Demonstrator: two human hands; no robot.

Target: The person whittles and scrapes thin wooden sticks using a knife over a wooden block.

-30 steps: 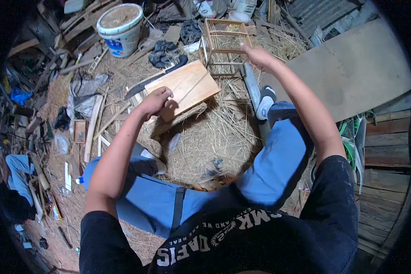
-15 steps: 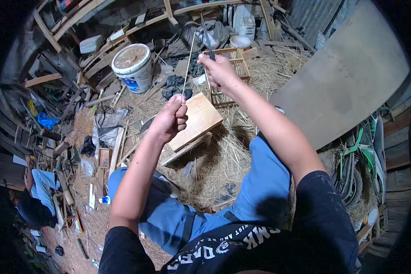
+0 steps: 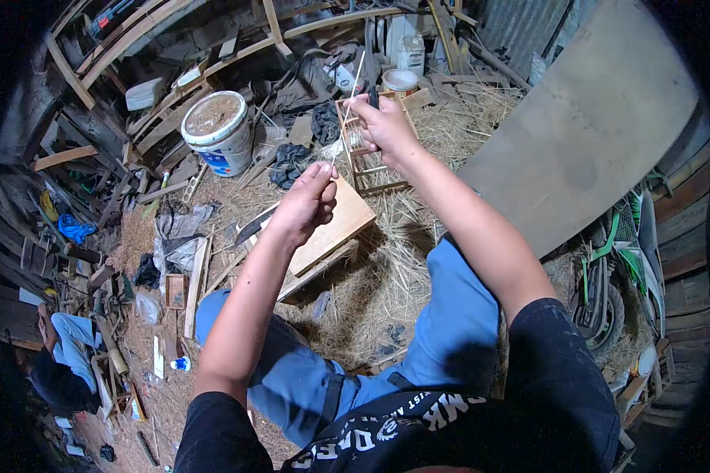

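Observation:
My left hand (image 3: 306,203) pinches the lower end of a thin pale stick (image 3: 356,83), which slants up and to the right. My right hand (image 3: 384,128) is wrapped round the dark handle of a knife (image 3: 371,59), its blade pointing up beside the stick. Below my left hand lies a flat wooden board (image 3: 341,222) on a rough block. A small wooden frame with thin bars (image 3: 381,188) stands behind my right hand, partly hidden by it. The dark blade of a second knife (image 3: 254,228) shows left of the board.
A white bucket (image 3: 217,134) with brownish contents stands at the upper left. A large flat panel (image 3: 584,126) leans at the right, above a motorbike wheel (image 3: 599,315). Another person (image 3: 71,351) sits at the far left. Straw and wood scraps cover the ground.
My right hand has gone from beside the frame to holding a knife upright. My left hand rose from the board and holds the stick. Since half a second ago, the stick and blade have come closer together.

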